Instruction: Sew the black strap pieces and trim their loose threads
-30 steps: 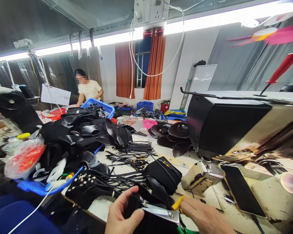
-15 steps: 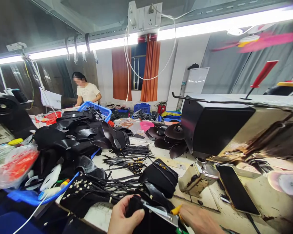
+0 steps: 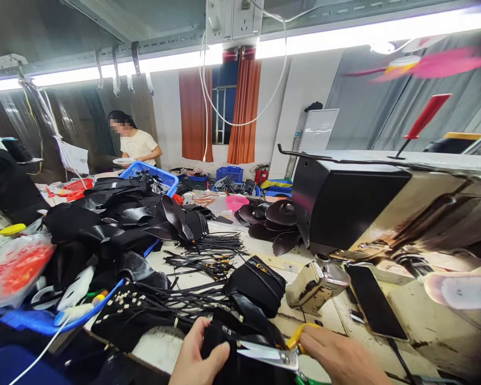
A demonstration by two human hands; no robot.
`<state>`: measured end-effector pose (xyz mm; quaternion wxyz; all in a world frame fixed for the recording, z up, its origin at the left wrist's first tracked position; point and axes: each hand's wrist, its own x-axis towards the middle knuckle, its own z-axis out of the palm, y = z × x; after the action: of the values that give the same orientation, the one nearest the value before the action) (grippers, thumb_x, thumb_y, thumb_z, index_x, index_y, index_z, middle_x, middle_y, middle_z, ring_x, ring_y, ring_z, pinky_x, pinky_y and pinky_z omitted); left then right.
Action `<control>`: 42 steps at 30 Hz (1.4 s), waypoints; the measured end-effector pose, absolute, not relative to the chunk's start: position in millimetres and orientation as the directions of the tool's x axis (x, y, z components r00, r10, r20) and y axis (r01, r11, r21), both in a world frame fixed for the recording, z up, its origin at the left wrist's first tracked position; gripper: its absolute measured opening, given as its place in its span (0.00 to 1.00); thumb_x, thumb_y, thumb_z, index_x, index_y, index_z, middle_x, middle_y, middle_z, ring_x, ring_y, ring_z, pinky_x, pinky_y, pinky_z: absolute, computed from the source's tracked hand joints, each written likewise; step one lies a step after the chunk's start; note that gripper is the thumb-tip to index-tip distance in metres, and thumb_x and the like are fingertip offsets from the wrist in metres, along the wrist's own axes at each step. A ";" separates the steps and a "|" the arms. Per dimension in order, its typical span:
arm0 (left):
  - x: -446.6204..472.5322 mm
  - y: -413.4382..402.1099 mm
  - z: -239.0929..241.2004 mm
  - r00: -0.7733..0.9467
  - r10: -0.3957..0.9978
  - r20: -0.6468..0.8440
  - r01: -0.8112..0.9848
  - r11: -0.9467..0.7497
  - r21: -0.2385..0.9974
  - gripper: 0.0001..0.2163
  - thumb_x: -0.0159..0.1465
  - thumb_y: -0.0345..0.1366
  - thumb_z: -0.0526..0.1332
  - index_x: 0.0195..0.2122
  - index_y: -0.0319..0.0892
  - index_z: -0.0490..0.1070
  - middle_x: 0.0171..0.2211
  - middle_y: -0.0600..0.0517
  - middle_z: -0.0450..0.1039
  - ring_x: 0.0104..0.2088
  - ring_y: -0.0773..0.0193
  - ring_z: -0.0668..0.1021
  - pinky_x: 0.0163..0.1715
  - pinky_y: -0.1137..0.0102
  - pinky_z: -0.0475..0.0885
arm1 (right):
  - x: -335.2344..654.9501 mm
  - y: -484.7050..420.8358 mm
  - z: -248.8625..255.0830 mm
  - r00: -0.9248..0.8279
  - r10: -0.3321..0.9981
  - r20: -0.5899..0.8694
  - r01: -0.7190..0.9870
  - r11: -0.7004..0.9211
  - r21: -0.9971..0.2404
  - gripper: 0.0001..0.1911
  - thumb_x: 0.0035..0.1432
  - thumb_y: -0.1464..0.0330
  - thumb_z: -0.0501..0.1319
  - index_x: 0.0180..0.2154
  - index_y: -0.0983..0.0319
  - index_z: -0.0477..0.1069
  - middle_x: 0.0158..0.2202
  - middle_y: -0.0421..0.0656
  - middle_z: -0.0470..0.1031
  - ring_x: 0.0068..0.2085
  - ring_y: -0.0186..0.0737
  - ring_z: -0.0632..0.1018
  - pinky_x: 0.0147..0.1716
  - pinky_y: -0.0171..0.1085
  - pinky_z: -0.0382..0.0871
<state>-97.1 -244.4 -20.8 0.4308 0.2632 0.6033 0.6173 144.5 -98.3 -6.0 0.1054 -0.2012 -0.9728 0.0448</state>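
Observation:
My left hand point(image 3: 204, 350) pinches a piece of black fabric point(image 3: 246, 369) between thumb and fingers at the bottom middle. Close on its right, my right hand point(image 3: 334, 353) is closed around the yellow and green handles of a pair of scissors point(image 3: 282, 357). The blades point left, parted a little, and lie over the black fabric near my left thumb. Just beyond, a black pouch-like piece point(image 3: 260, 286) with braided cord and a small gold fitting rests on the table. Black braided cords point(image 3: 164, 302) with pale ends spread to the left.
A sewing machine point(image 3: 344, 208) fills the right side, a phone point(image 3: 377, 302) lying beneath it. Dark leather pieces point(image 3: 278, 219) lie behind. Black pieces are heaped at left, by a blue basket point(image 3: 150, 176) and a blue tray point(image 3: 84, 323). Another person point(image 3: 138, 141) stands across the table.
The scissor blades have parted and swung flatter, and my right hand has shifted slightly right and up. My left hand keeps its hold on the fabric. The view has moved slightly.

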 end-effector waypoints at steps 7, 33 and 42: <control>-93.0 -247.3 -17.4 -0.513 0.832 -0.210 -0.196 0.124 0.973 0.21 0.47 0.42 0.68 0.42 0.42 0.69 0.27 0.53 0.77 0.28 0.62 0.75 0.30 0.71 0.70 | 139.1 -86.7 -3.8 -0.918 0.287 0.274 0.281 0.958 -0.065 0.11 0.40 0.75 0.64 0.30 0.59 0.68 0.29 0.39 0.75 0.28 0.38 0.76 0.26 0.34 0.66; -109.2 -247.8 -11.8 -0.344 0.915 -0.211 -0.107 0.185 0.977 0.20 0.52 0.42 0.68 0.44 0.41 0.69 0.33 0.53 0.75 0.35 0.62 0.73 0.39 0.70 0.68 | 144.4 -90.5 -12.0 -0.878 0.471 0.082 0.423 0.846 -0.325 0.12 0.61 0.63 0.54 0.26 0.59 0.60 0.25 0.41 0.70 0.27 0.38 0.71 0.27 0.35 0.60; -139.4 -225.0 2.2 0.162 0.986 0.033 -0.334 0.024 0.942 0.20 0.47 0.46 0.76 0.29 0.42 0.66 0.28 0.55 0.71 0.27 0.67 0.75 0.32 0.72 0.64 | 81.5 -107.9 9.4 -0.941 0.333 -0.052 0.051 -0.012 -0.999 0.27 0.46 0.54 0.68 0.44 0.59 0.66 0.38 0.40 0.68 0.37 0.38 0.69 0.38 0.36 0.64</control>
<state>-139.4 -225.0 2.2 0.6163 0.4487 0.3633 0.5356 81.5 -107.9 9.4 0.1012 -0.1382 -0.6956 0.6977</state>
